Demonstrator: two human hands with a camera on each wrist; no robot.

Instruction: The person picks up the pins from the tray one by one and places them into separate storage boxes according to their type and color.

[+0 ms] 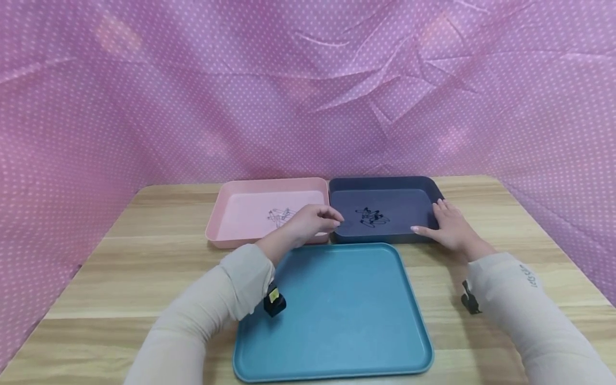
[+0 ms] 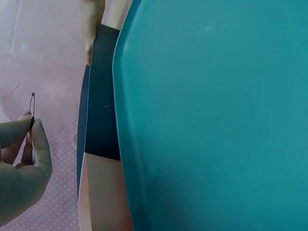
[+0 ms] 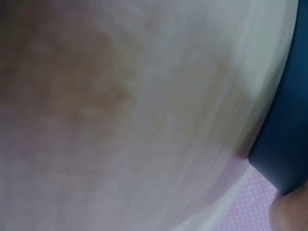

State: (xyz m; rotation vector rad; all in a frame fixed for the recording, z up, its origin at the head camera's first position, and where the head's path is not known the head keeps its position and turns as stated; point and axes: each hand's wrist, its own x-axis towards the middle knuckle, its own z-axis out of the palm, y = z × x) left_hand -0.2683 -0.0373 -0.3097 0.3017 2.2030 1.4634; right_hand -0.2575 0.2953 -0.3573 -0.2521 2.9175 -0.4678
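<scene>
My left hand [image 1: 312,223] is above the touching edges of the pink tray [image 1: 222,214] and the dark blue tray [image 1: 404,206]. Between thumb and fingertips it pinches a small dark safety pin [image 2: 32,103], which points upward in the left wrist view. Black safety pins [image 1: 372,217] lie in a loose pile inside the dark blue tray. Thinner-looking pins [image 1: 279,216] lie in the pink tray, partly behind my left hand. With fingers extended, my right hand [image 1: 447,227] rests on the dark blue tray's front right corner.
A large teal tray [image 1: 337,315] lies in front of the two smaller trays, under my left forearm. Everything stands on a wood-grain table [image 1: 144,278]. Pink dotted cloth [image 1: 308,117] hangs behind and at both sides.
</scene>
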